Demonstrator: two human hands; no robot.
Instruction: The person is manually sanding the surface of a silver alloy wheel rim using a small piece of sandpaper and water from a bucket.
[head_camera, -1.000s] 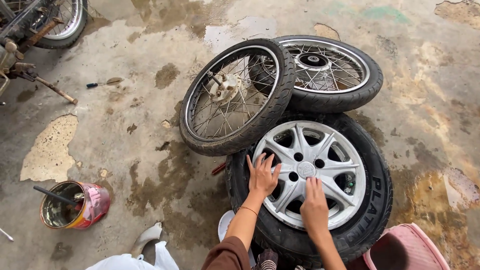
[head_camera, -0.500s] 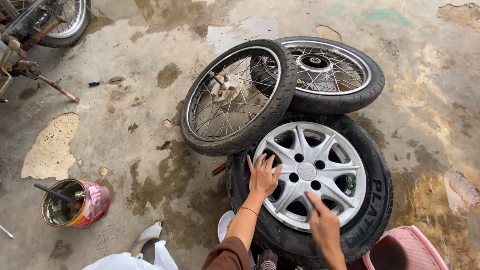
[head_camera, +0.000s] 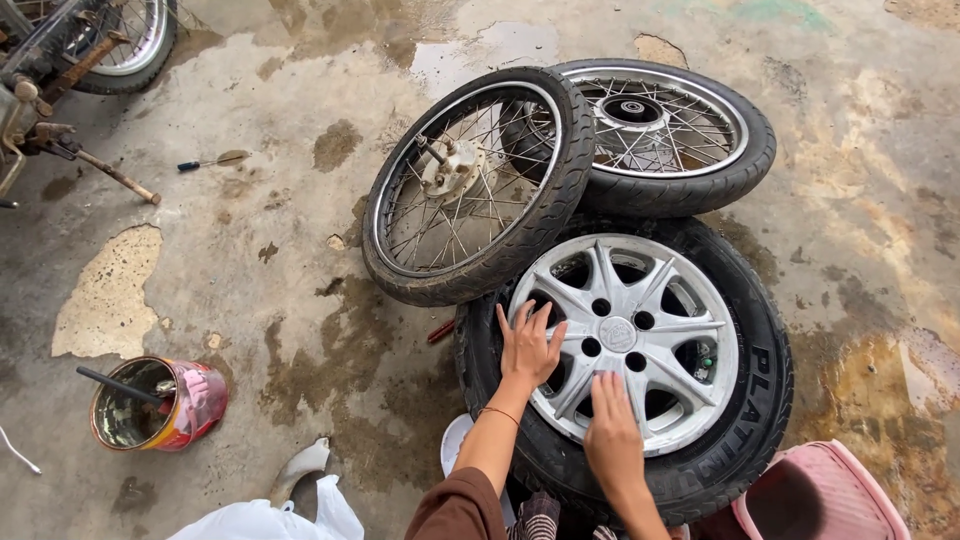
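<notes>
A car wheel (head_camera: 625, 365) lies flat on a stained, damp concrete floor (head_camera: 270, 260), seen from above by the person working on it. Its thick black rubber tyre has raised lettering on the sidewall, and its silver alloy rim has tapered spokes radiating from a small round hub with bolt holes around it.

The left hand (head_camera: 528, 345) rests palm down on the left edge of the rim, fingers spread, its grip released and holding nothing. A thin orange band circles that wrist. The right hand (head_camera: 612, 435) lies flat on the lower spokes, fingers together and pointing toward the hub, its grip also loose and empty.

Two slimmer motorcycle wheels sit just beyond. One spoked wheel (head_camera: 478, 185), with fine wire spokes and a metal hub, leans tilted, touching the car wheel's tyre. A second spoked wheel (head_camera: 665, 135) lies flatter behind it, partly covered.

To the left, well apart, a rusty round tin (head_camera: 160, 403) with a pink label holds a dark stick. A small screwdriver (head_camera: 205, 162) lies farther off. A pink plastic stool (head_camera: 825, 495) shows at the lower right corner.
</notes>
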